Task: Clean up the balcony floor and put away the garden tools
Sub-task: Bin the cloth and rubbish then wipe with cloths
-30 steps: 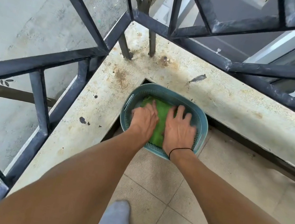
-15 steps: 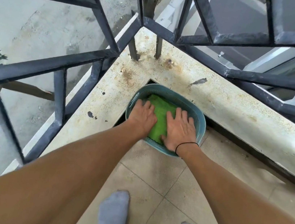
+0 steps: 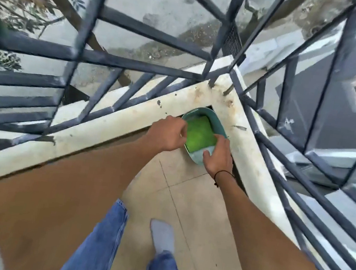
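Teal basket (image 3: 211, 119) tucked in the ledge corner, long axis running away; left hand (image 3: 165, 134) and right hand (image 3: 217, 155) flanking it, fingers curled — grip unclear.

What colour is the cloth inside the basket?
Bright green. The cloth lies in a teal basket, seen in the head view.

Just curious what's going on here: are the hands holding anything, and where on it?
The right hand grips the teal basket by its near rim. Whether the left hand holds its left edge cannot be told.
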